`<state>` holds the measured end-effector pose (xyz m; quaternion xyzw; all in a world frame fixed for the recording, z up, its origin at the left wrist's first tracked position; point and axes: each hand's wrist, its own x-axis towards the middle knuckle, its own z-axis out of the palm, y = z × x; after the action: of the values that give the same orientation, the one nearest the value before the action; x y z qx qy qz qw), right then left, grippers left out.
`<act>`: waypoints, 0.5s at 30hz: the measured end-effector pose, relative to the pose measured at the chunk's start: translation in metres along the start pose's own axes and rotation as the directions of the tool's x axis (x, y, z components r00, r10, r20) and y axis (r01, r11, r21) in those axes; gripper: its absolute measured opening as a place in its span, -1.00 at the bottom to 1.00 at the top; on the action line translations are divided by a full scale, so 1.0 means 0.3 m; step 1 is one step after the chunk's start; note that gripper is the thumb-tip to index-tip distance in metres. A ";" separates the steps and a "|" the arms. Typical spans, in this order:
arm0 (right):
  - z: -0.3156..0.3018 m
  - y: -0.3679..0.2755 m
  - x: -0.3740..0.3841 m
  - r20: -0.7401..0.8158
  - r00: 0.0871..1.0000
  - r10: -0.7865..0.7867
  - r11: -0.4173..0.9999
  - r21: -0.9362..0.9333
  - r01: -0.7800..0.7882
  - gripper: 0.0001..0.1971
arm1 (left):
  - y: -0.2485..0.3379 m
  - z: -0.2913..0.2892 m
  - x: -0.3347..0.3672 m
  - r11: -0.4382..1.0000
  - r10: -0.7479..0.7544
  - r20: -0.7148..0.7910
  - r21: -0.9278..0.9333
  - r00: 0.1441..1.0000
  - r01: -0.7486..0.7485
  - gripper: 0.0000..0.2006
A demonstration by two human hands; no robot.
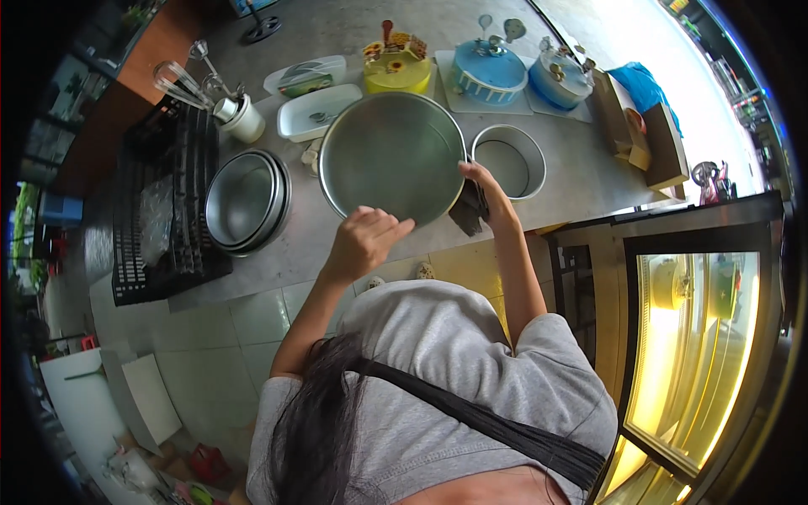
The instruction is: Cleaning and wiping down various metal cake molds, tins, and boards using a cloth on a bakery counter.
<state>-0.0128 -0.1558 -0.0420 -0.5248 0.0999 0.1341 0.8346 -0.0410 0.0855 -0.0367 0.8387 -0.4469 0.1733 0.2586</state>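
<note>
A large round metal pan [392,151] is held up over the table, tilted so that its inside faces me. My left hand [367,241] is closed with curled fingers at the near rim. My right hand [488,187] grips the right side of the rim, thumb on the edge. A dark grey cloth [465,215] hangs beneath the right hand, against the pan's outside; the fingers there are partly hidden. Just right of that hand stands a smaller round metal tin [510,160]. To the left are several stacked metal bowls [244,202].
Along the far side stand a yellow cake [396,74], a blue cake [490,74] and a blue-white cake [559,82]. A white tray [318,111], a whisk pot [244,119] and a black crate [160,210] are left. A cardboard box [661,156] and a lit display case [694,353] are right.
</note>
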 end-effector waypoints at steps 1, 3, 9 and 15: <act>-0.050 0.013 -0.007 0.010 0.999 -0.041 0.995 -0.089 0.042 -0.59 | 0.015 0.021 0.013 1.000 0.024 0.062 -0.016 0.998 -0.023 -0.76; -0.134 0.040 -0.030 -0.054 0.994 -0.100 0.965 -0.247 0.083 -0.58 | 0.021 0.049 0.056 0.997 0.083 0.060 -0.002 0.995 -0.083 -0.73; -0.231 0.060 -0.110 -0.041 0.991 -0.126 0.980 -0.159 0.118 -0.51 | 0.047 0.097 0.066 0.748 -0.532 -0.192 -0.563 0.825 0.352 -0.38; -0.240 0.019 -0.103 -0.197 0.965 -0.171 0.980 -0.138 0.145 -0.61 | -0.078 0.119 -0.012 -0.119 -0.722 0.423 -0.855 0.547 0.505 -0.35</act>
<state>-0.0458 -0.2223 -0.0681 -0.5925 0.1358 0.0172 0.7938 -0.0210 0.0779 -0.0738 0.5924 0.0208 -0.1900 0.7826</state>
